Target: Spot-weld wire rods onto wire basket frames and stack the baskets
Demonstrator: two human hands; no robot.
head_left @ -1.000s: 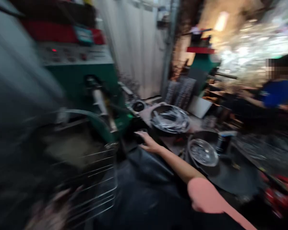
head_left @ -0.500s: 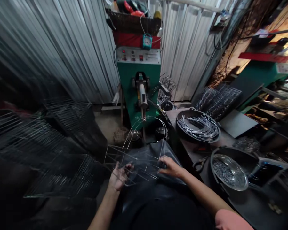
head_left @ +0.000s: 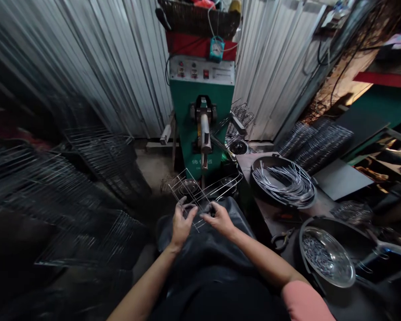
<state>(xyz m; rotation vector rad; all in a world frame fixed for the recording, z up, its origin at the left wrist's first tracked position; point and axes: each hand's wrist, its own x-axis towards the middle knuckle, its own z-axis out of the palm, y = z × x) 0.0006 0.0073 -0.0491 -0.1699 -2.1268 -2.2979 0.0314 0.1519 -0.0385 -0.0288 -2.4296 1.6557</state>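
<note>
Premises: a metalworking workshop. Observed: a green floor-standing machine point(head_left: 203, 96) with a panel of switches point(head_left: 202, 71) and a gauge point(head_left: 216, 48); corrugated metal walls point(head_left: 120, 67); stacked wire racks point(head_left: 96, 156); a tray of bent wire rods point(head_left: 284, 183); a metal bowl of small metal pieces point(head_left: 327, 256); pliers point(head_left: 282, 240) on the bench point(head_left: 263, 214).

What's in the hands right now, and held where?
A wire frame, in both hands: left hand at its near grid part, right hand near where grid and curved wires meet. Exact finger contact can't be told.
</note>
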